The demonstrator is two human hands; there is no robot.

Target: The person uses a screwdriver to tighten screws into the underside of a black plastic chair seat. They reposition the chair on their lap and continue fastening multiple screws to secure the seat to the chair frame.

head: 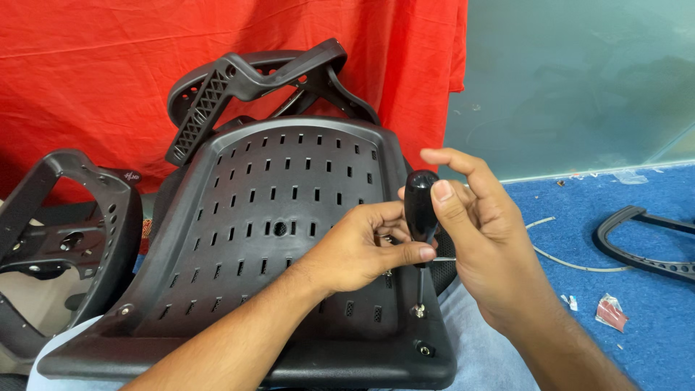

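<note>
**A:** What are the hands on?

**B:** A screwdriver (420,217) with a black rounded handle, standing nearly upright. The right hand (478,239) has its grip closed on the handle, thumb pressed on the near side, forefinger arched over the top. The left hand (362,250) comes in from the lower left and pinches together on the metal shaft just under the handle.

**A:** Where does the tip sit?

**B:** On a small silver screw (418,311) near the right front edge of a black plastic chair seat shell (275,217). The shell is tilted, its slotted underside facing the camera, and it rests across the person's lap on light blue cloth (478,355).

**A:** Other fittings on the shell?

**B:** A round bolt hole (424,350) just below that screw, at the front right corner, and another screw (124,310) at the front left.

**A:** And around it?

**B:** A black ribbed bracket (253,83) rises behind the shell's top edge, in front of a red cloth (108,72). A black chair frame piece (65,232) stands to the left. On the blue carpet (637,289) to the right lie a curved black armrest part (644,246), a white strap (565,257) and a red wrapper scrap (610,313).
</note>
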